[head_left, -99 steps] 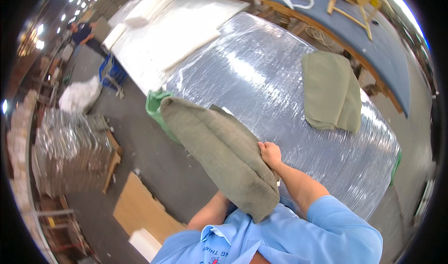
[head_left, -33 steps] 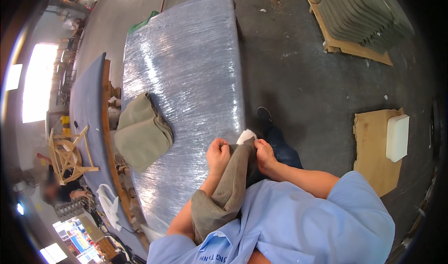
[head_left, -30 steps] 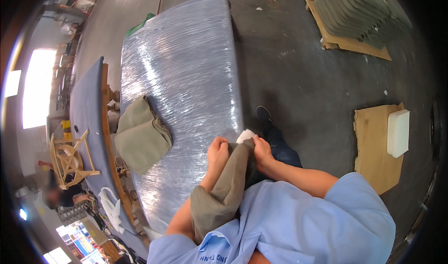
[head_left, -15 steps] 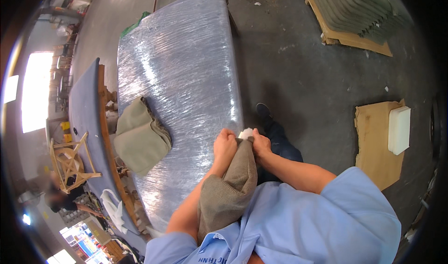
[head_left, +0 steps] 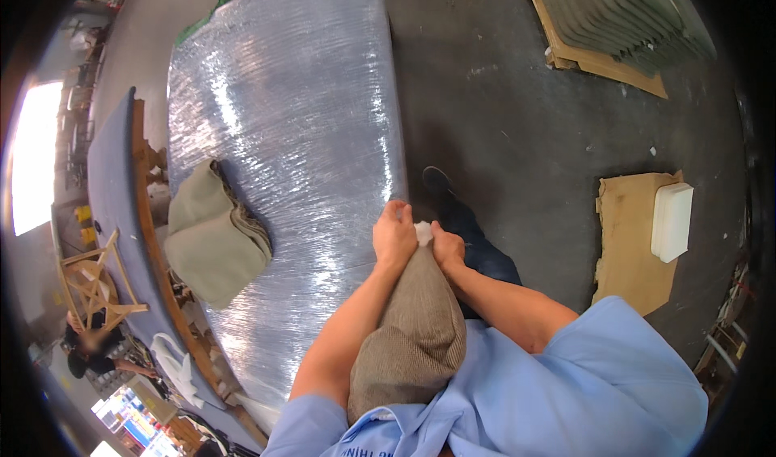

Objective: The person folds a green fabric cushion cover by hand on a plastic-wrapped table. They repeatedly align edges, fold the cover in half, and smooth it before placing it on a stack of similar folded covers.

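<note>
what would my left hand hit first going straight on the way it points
The left hand seems to have a free way past the edge of the blue plastic-wrapped table, over the dark grey floor; depth is unclear.

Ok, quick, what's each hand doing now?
Left hand: closed, holding the brown cloth.
Right hand: closed, holding the brown cloth, beside the white padding.
</note>
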### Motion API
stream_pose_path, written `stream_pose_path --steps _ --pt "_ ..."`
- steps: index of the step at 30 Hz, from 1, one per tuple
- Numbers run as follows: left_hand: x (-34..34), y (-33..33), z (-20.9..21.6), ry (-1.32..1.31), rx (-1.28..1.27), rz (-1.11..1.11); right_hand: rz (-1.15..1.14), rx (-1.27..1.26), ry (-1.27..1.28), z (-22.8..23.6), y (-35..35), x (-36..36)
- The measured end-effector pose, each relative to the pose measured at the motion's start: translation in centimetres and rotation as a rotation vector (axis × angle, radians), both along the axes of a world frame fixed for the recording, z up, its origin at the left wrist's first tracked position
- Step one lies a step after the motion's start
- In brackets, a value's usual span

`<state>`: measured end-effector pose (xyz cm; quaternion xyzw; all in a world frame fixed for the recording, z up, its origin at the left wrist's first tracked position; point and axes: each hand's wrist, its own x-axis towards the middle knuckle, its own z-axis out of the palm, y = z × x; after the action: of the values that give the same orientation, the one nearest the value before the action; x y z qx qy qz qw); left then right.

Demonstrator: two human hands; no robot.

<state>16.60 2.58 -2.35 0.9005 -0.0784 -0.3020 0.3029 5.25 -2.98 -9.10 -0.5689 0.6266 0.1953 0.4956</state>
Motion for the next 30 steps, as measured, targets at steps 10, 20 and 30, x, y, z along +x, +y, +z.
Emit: stream_pose_path --steps 10,20,30 --pt "0.8 -0.9 -3.5 -0.034 0.096 -0.051 -0.044 -0.020 0.041 -5.5 0.1 0.8" --pt "0.3 -0.7 -3.7 -0.166 0.195 -0.179 0.031 -0.044 0.000 -7.1 1.1 1.0" --pt "0.0 6.1 -0.6 0.737 -0.256 0.323 -0.145 -0.012 -0.226 -4.0 0.9 0.8"
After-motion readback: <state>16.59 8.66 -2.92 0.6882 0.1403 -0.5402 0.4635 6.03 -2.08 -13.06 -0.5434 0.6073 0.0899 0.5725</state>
